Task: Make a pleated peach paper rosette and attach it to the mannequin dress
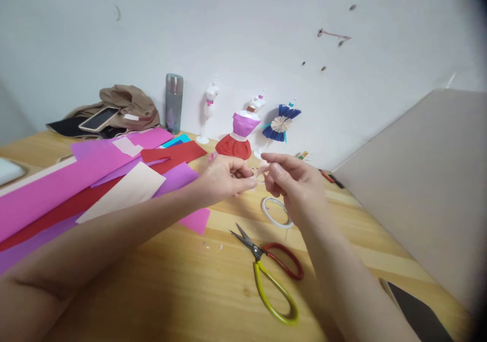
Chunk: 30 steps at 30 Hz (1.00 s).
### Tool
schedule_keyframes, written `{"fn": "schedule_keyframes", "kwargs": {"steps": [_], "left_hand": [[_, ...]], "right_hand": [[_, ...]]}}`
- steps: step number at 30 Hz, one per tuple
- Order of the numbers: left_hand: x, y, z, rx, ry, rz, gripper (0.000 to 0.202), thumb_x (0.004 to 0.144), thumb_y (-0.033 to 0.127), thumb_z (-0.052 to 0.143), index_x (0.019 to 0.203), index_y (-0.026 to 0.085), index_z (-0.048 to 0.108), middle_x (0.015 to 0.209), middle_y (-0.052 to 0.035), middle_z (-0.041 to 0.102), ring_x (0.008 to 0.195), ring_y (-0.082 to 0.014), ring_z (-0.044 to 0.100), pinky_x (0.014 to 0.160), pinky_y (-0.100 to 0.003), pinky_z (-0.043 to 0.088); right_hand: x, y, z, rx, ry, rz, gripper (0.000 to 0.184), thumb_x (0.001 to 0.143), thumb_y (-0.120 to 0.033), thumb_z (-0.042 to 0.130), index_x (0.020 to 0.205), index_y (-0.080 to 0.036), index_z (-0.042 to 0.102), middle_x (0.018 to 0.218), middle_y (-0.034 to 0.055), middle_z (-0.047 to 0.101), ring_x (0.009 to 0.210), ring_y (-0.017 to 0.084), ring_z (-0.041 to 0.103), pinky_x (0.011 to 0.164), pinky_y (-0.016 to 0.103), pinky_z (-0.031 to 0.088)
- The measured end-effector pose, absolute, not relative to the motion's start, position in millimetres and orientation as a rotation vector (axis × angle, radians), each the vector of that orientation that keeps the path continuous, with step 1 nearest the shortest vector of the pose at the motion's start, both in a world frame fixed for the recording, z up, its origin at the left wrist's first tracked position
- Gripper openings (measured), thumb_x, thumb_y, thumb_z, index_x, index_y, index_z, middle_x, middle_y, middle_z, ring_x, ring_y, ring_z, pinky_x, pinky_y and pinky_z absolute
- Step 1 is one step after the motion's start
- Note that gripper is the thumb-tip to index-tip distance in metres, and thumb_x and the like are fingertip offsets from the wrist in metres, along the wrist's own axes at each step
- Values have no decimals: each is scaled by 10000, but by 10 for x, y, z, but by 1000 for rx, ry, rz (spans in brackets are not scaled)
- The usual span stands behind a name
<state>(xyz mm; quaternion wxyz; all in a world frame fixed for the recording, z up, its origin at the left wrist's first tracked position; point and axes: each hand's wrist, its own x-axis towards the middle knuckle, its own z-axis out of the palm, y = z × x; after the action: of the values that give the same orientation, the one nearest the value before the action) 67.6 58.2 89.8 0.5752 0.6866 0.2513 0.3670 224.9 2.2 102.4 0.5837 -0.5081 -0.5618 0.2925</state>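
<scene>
My left hand point(230, 178) pinches one end of a small, pale, narrow strip point(262, 169), perhaps paper or tape. The other end is between the thumb and fingers of my right hand point(294, 179). Just behind the hands stands a small white dress form in a purple paper top point(245, 124) and a red paper skirt point(233, 147). Below my right hand lies a roll of white tape point(276, 212), partly covered by that hand. Nearer to me rest scissors point(257, 252) with one red and one yellow handle, their blades slightly apart.
Coloured paper sheets point(57, 183) overlap on the left. Along the wall stand a flask point(174, 103), a bare dress form point(209, 106) and one in blue paper point(285, 116). A phone point(99, 119) lies on brown cloth point(129, 103). A dark device point(414, 309) sits at right.
</scene>
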Motion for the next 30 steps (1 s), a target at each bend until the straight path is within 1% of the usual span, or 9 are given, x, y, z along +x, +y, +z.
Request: {"fn": "schedule_keyframes", "kwargs": {"steps": [2,4,7,11,16,19,24,27,30], "left_hand": [[694,553,891,1624,578,876,129,742,147,692,652,131,601,572,31,590,516,-53,509,499,-173,434],[702,541,895,1632,594,859,123,727,121,697,643,130,607,577,37,587,524,-49,510,505,-168,429],[696,543,913,1600,650,755,115,710,145,737,714,131,623,577,44,582,520,-65,528,513,-190,454],[678,556,921,1565,728,742,258,675,173,792,857,144,612,571,56,600,504,-87,561,517,-211,470],[680,576,909,1629,581,729,81,687,111,734,693,131,656,584,20,644,549,-83,600,558,-191,472],[676,599,910,1606,566,719,36,712,104,690,691,130,679,589,17,652,525,-67,578,533,-177,463],[651,631,896,1618,642,689,39,717,120,699,683,130,685,539,26,614,497,-71,557,506,-176,453],[652,652,860,1611,623,633,119,720,144,716,620,131,652,512,23,599,481,-70,541,492,-175,443],[663,670,840,1585,592,654,135,737,167,708,621,126,653,541,13,623,494,-66,545,501,-170,446]], "right_hand": [[2266,49,1032,-1231,-1343,714,196,720,-403,779,783,-233,705,590,-17,592,458,107,467,424,269,355],[2273,51,1039,-1246,-1375,713,169,717,-388,785,730,-240,705,591,-10,613,467,114,484,438,277,379],[2292,33,1053,-1226,-1425,694,147,722,-378,786,757,-245,734,640,-3,662,480,113,506,452,278,404],[2292,8,1071,-1237,-1488,683,152,710,-362,796,782,-241,739,613,-11,658,474,111,514,455,275,429],[2236,-7,1060,-1231,-1487,755,200,683,-345,814,820,-229,727,648,2,689,530,131,594,484,270,478],[2231,1,1043,-1240,-1489,753,185,696,-346,806,812,-225,727,636,5,686,531,128,594,496,268,485],[2250,40,977,-1265,-1545,620,172,707,-335,797,825,-225,736,717,29,726,613,169,649,567,320,529],[2262,54,947,-1265,-1599,466,151,698,-281,782,836,-228,752,759,30,732,654,178,659,602,335,524],[2298,53,964,-1232,-1587,521,161,697,-276,778,848,-228,749,760,24,728,668,175,662,621,335,529]]}}
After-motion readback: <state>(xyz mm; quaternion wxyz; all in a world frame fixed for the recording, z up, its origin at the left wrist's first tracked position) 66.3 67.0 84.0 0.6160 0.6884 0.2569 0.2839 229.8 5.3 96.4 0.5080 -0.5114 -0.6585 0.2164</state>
